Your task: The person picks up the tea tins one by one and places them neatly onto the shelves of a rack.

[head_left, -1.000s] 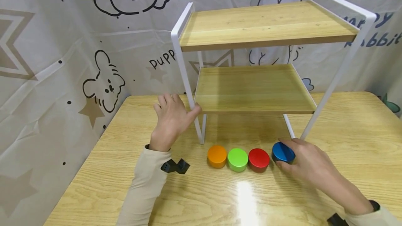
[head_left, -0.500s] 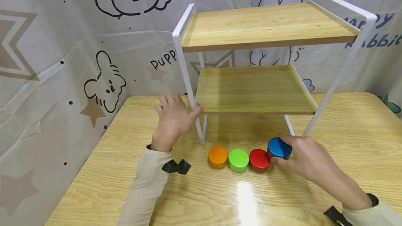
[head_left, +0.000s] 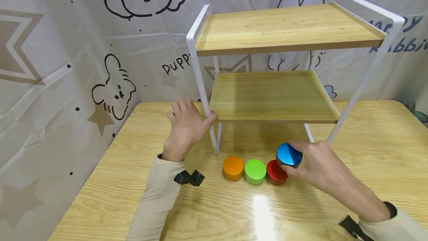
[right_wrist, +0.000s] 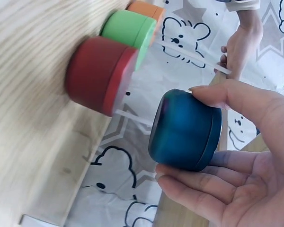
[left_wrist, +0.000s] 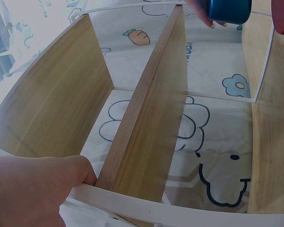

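Observation:
A blue round tin (head_left: 288, 154) is pinched by my right hand (head_left: 329, 170), thumb on one side and fingers on the other. It is off the table, above and behind the red tin (head_left: 276, 174); the right wrist view shows the blue tin (right_wrist: 184, 130) with its lid rim. The green tin (head_left: 255, 171) and orange tin (head_left: 233, 167) stand in a row left of the red one. My left hand (head_left: 186, 131) holds the left post of the two-tier shelf (head_left: 274, 96); in the left wrist view its thumb (left_wrist: 80, 170) hooks over the white frame.
The shelf's upper board (head_left: 287, 27) and white metal legs rise over the wooden table (head_left: 133, 189). Close behind hangs a printed cloth (head_left: 60, 66) with cartoon animals. The row of tins stands just in front of the shelf.
My right hand has lifted the blue tin off the table and carried it leftwards, from right of the red tin to above and behind it. My left hand stays on the post.

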Demonstrator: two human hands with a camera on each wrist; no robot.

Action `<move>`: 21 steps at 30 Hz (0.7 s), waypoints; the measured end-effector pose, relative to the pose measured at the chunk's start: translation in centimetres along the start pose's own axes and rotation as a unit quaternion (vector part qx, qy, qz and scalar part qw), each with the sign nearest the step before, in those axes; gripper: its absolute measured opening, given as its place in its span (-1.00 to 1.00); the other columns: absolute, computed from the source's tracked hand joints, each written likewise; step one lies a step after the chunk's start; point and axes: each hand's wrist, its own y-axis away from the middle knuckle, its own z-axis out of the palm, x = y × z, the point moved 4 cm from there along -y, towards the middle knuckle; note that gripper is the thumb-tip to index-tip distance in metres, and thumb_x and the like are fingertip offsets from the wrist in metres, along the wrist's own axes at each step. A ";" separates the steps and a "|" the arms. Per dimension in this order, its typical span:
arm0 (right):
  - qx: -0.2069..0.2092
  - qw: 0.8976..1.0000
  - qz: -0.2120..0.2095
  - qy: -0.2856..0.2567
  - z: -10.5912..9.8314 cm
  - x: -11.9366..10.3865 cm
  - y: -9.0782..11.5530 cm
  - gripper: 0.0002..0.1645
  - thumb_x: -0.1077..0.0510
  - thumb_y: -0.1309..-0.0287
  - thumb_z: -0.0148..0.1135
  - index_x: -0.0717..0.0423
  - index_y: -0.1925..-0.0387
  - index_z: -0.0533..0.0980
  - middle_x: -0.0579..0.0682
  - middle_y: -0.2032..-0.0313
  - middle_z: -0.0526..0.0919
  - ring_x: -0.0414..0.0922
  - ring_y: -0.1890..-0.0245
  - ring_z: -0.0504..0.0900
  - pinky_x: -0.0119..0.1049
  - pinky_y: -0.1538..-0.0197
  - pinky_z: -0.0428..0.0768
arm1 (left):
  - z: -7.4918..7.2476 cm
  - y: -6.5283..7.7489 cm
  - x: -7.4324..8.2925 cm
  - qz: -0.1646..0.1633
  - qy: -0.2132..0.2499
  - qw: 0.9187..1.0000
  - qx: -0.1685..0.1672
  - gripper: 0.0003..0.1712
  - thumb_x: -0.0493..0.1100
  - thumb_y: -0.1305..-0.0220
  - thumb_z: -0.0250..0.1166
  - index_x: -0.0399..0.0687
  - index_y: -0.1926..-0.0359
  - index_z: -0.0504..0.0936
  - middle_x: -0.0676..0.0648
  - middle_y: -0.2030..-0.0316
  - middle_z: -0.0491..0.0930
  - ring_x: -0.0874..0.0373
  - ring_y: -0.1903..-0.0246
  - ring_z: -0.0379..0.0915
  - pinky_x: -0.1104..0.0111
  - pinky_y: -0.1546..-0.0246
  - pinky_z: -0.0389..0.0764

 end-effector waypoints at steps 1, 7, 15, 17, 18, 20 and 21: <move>-0.001 1.000 -0.002 -0.001 0.0 -0.2 -0.1 -0.53 0.10 0.23 0.55 0.28 0.27 0.59 -0.11 0.56 0.59 -0.32 0.67 0.37 -0.44 0.58 0.40 | 0.0 0.0 0.0 0.000 0.001 1.000 0.000 -0.39 0.26 -0.18 -0.04 -0.26 0.20 0.25 -0.21 0.25 0.18 -0.17 0.17 0.06 0.07 0.12 0.10; -0.007 1.000 -0.011 -0.004 -0.5 -1.2 -0.9 -0.50 0.09 0.21 0.53 0.30 0.22 0.59 -0.09 0.54 0.60 -0.32 0.68 0.36 -0.44 0.59 0.40 | 0.0 0.1 0.0 -0.002 0.001 1.000 -0.001 -0.41 0.25 -0.19 -0.05 -0.25 0.23 0.25 -0.20 0.26 0.17 -0.16 0.18 0.06 0.08 0.13 0.09; 0.004 1.000 -0.029 0.003 -1.5 -2.9 -2.3 -0.66 0.10 0.21 0.49 0.19 0.40 0.56 -0.14 0.63 0.49 -0.28 0.69 0.37 -0.42 0.58 0.41 | 0.1 0.2 0.0 -0.003 -0.002 1.000 -0.005 -0.41 0.26 -0.20 -0.07 -0.25 0.25 0.26 -0.20 0.28 0.18 -0.16 0.20 0.06 0.08 0.13 0.08; 0.011 0.999 -0.040 0.006 -1.7 -3.3 -2.8 -0.69 0.11 0.22 0.49 0.17 0.43 0.55 -0.13 0.62 0.49 -0.28 0.67 0.39 -0.41 0.56 0.43 | 0.1 0.1 0.0 -0.002 -0.002 1.000 -0.004 -0.42 0.26 -0.20 -0.07 -0.25 0.26 0.27 -0.20 0.28 0.18 -0.16 0.21 0.07 0.08 0.13 0.08; 0.015 0.999 -0.046 0.009 -1.8 -3.6 -3.0 -0.69 0.11 0.23 0.48 0.16 0.44 0.55 -0.13 0.62 0.49 -0.27 0.66 0.40 -0.40 0.56 0.44 | 0.1 0.1 0.1 -0.001 -0.002 1.000 -0.004 -0.42 0.26 -0.20 -0.07 -0.25 0.26 0.27 -0.20 0.28 0.18 -0.16 0.21 0.07 0.08 0.13 0.08; 0.018 0.998 -0.056 0.011 -2.0 -4.0 -3.4 -0.70 0.12 0.24 0.49 0.15 0.46 0.54 -0.13 0.62 0.50 -0.26 0.65 0.41 -0.38 0.54 0.46 | 0.1 0.1 0.1 -0.001 -0.002 1.000 -0.004 -0.42 0.26 -0.21 -0.08 -0.25 0.26 0.27 -0.20 0.28 0.18 -0.16 0.21 0.07 0.08 0.13 0.08; 0.017 0.998 -0.061 0.010 -2.0 -4.1 -3.6 -0.70 0.12 0.23 0.49 0.15 0.46 0.54 -0.12 0.61 0.50 -0.26 0.64 0.43 -0.37 0.52 0.49 | 0.1 0.1 0.1 -0.001 -0.003 1.000 -0.003 -0.41 0.26 -0.21 -0.08 -0.25 0.26 0.27 -0.20 0.28 0.18 -0.16 0.21 0.07 0.08 0.13 0.09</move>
